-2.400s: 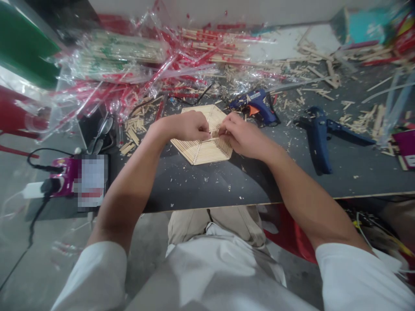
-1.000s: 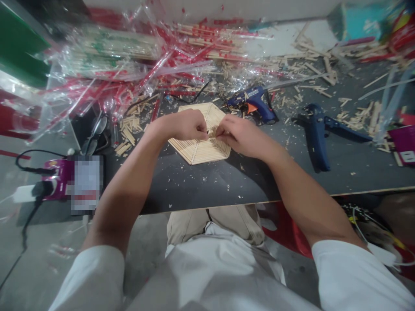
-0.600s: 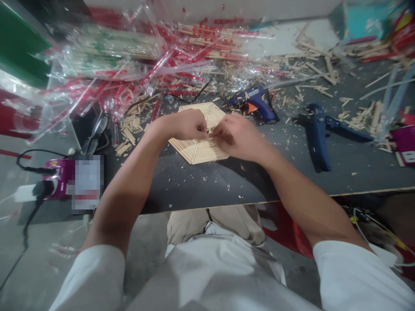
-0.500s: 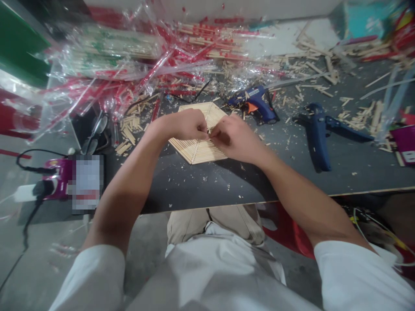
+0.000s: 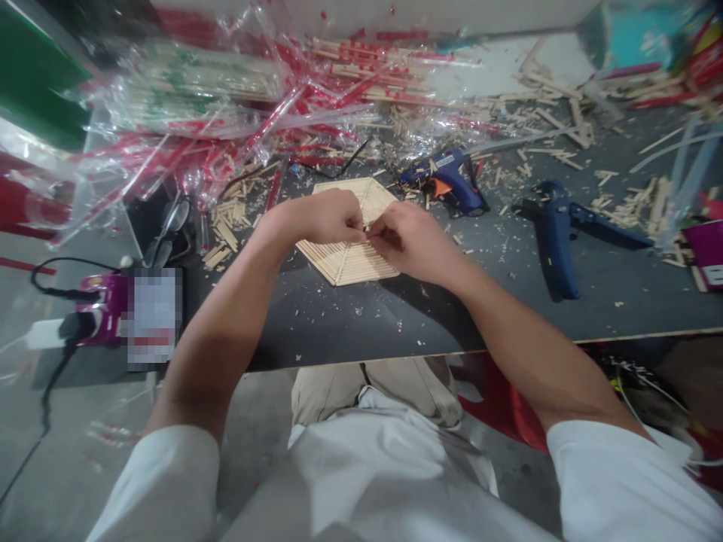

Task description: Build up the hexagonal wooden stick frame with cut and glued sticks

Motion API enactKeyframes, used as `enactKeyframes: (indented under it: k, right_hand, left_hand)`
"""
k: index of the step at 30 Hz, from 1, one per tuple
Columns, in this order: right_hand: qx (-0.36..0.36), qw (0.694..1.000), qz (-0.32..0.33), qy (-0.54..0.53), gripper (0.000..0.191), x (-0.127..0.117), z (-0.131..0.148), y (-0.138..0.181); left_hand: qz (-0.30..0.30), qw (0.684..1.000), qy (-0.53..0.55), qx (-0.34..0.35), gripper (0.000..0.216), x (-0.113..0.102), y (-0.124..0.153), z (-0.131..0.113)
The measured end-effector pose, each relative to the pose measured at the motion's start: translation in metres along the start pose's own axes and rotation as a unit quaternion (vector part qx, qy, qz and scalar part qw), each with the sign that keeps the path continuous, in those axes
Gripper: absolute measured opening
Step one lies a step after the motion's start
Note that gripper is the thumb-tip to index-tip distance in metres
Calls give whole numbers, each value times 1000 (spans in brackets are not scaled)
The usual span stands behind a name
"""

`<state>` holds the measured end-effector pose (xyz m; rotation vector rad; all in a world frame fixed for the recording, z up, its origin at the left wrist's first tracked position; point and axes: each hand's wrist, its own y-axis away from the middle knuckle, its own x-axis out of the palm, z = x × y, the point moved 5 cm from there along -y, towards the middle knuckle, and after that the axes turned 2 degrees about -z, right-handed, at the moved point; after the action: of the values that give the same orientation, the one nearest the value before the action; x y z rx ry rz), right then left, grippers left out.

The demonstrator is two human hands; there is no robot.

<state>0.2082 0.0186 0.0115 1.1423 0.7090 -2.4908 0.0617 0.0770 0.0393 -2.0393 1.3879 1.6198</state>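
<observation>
A flat hexagonal panel made of glued wooden sticks (image 5: 353,263) lies on the dark tabletop (image 5: 361,316) in front of me. My left hand (image 5: 319,217) rests on its middle with the fingers curled and pinched. My right hand (image 5: 410,239) lies on the panel's right half, fingers also curled, its fingertips meeting those of the left hand. Both pinch at a thin wooden stick (image 5: 367,232) lying on the panel, mostly hidden under the fingers.
A blue glue gun with an orange trigger (image 5: 446,178) lies just behind the panel, and a second dark blue glue gun (image 5: 556,226) to the right. Cut stick pieces (image 5: 229,229), clear and red wrappers (image 5: 226,113), and glasses (image 5: 169,226) crowd the left and back. A purple device (image 5: 110,312) sits at left.
My right hand has slid a little to the left over the panel, bringing its fingertips against the left hand's. The left hand has stayed where it was.
</observation>
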Motion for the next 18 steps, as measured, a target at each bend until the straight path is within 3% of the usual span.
enactKeyframes:
  k: [9,18]
  right_hand:
    - [16,1000,19,16,13,3,-1,-1]
    - [18,999,33,-16,3,-5,-6,0]
  left_hand:
    - [-6,1000,8,24,31,1,-1,3]
    - [2,1000,17,17,32,0,0,0]
